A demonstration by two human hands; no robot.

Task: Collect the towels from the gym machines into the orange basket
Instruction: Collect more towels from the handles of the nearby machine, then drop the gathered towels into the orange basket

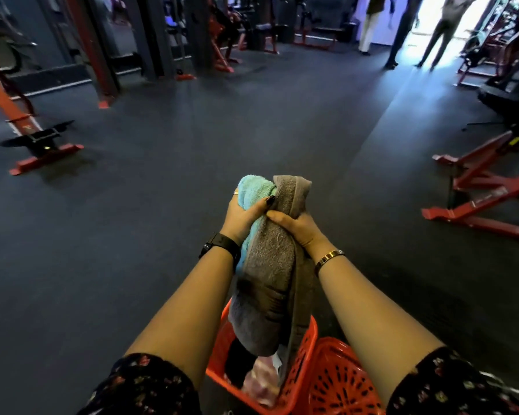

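1. Head view: both forearms reach forward over the dark rubber floor (162,181) of a gym.
2. Left hand (242,215): grip clenched around a light blue towel (253,190). The fingers wrap over the bundle, and the thumb presses across to the grey towel (270,265) beside it.
3. Right hand (297,227): grip clenched on the grey towel from the right side. The thumb lies across the front of the cloth, and its tip meets the left thumb.
4. The two towels are bunched together, touching, blue on the left and grey on the right. The grey towel hangs down between the forearms.
5. The lower end of the grey towel hangs into the orange basket (303,369), which stands on the floor directly below the hands.
6. Inside the basket lie other cloths: a pink one (261,381) and a dark one (237,366).
7. An orange perforated lid (339,381) lies touching the right side of the basket.
8. A black watch (221,245) sits on the left wrist; a gold bracelet (329,256) sits on the right wrist.
9. Red-framed gym machines (480,199) stand at both sides of the floor. People (441,31) stand far off near a bright doorway.
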